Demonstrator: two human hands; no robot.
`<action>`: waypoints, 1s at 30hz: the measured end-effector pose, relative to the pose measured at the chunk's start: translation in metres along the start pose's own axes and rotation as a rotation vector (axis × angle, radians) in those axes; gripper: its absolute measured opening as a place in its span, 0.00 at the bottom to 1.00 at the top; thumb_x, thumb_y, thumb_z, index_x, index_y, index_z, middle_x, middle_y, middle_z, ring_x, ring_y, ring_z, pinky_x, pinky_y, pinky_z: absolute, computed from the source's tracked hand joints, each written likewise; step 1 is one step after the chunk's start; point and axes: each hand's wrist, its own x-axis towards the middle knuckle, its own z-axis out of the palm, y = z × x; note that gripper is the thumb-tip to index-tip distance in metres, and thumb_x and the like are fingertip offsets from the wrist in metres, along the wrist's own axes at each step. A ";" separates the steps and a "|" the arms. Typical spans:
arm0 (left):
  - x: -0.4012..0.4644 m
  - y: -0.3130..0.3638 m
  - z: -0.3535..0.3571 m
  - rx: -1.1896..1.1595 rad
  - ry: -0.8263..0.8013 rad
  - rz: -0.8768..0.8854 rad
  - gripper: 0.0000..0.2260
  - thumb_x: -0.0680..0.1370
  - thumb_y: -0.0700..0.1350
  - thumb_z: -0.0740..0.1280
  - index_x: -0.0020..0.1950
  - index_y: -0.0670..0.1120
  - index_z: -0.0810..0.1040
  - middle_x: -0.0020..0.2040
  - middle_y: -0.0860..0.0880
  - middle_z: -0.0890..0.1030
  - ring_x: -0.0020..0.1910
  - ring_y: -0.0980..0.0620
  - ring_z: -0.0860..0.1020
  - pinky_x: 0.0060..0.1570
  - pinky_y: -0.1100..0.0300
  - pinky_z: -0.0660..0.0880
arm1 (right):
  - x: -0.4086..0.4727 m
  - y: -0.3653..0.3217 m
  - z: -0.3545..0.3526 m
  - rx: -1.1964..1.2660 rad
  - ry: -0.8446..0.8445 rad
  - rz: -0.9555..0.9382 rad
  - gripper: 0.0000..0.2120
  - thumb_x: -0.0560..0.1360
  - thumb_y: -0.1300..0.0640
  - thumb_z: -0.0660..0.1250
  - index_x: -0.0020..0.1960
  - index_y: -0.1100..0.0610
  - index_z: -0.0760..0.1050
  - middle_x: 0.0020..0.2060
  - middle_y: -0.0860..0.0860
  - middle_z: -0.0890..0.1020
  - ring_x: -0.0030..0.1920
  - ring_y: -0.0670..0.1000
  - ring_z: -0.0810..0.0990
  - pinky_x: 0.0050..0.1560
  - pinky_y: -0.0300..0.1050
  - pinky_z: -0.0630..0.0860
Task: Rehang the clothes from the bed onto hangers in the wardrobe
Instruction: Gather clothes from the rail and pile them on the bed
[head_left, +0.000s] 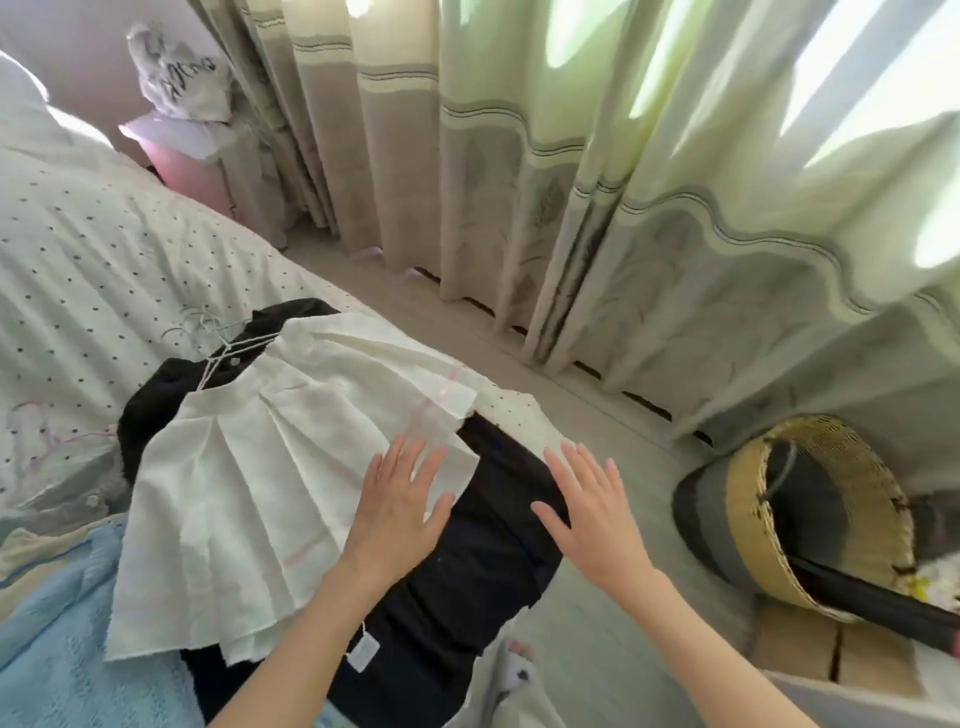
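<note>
Head-worn view, steeply down over bed (104, 249)

No text can be read with certainty. The white plastic bag (179, 78) near the curtain has dark letters on it, but they are creased and too blurred to spell. The small white label (363, 650) on the black garment (467, 571) shows no readable print.

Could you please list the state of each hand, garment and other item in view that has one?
left hand: open, fingers spread over the white pleated skirt's edge.
right hand: open, over the black garment.
white pleated skirt: spread flat on top of the black garment.
black garment: lying on the bed, partly covered.
white hangers: on the bed, by the skirt's waistband.
curtains: drawn shut.
woven basket: tipped on its side.
</note>
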 end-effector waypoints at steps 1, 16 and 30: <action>0.001 0.015 0.003 0.006 -0.005 0.056 0.22 0.75 0.55 0.55 0.66 0.45 0.69 0.64 0.41 0.74 0.65 0.38 0.70 0.60 0.41 0.71 | -0.017 0.013 -0.007 0.006 0.033 0.060 0.26 0.75 0.46 0.63 0.70 0.56 0.67 0.68 0.56 0.71 0.70 0.58 0.67 0.68 0.57 0.55; -0.053 0.379 0.086 0.028 -0.244 0.967 0.33 0.73 0.63 0.42 0.74 0.50 0.61 0.75 0.49 0.60 0.75 0.49 0.52 0.70 0.55 0.44 | -0.366 0.194 -0.064 0.115 0.431 0.876 0.33 0.74 0.36 0.44 0.75 0.51 0.54 0.75 0.50 0.56 0.76 0.50 0.50 0.71 0.49 0.37; -0.218 0.687 0.178 -0.093 -0.353 1.631 0.22 0.77 0.55 0.53 0.65 0.46 0.72 0.63 0.43 0.75 0.66 0.41 0.70 0.62 0.47 0.69 | -0.693 0.245 -0.093 -0.123 0.653 1.579 0.29 0.75 0.43 0.51 0.69 0.59 0.68 0.65 0.58 0.73 0.68 0.58 0.69 0.67 0.61 0.61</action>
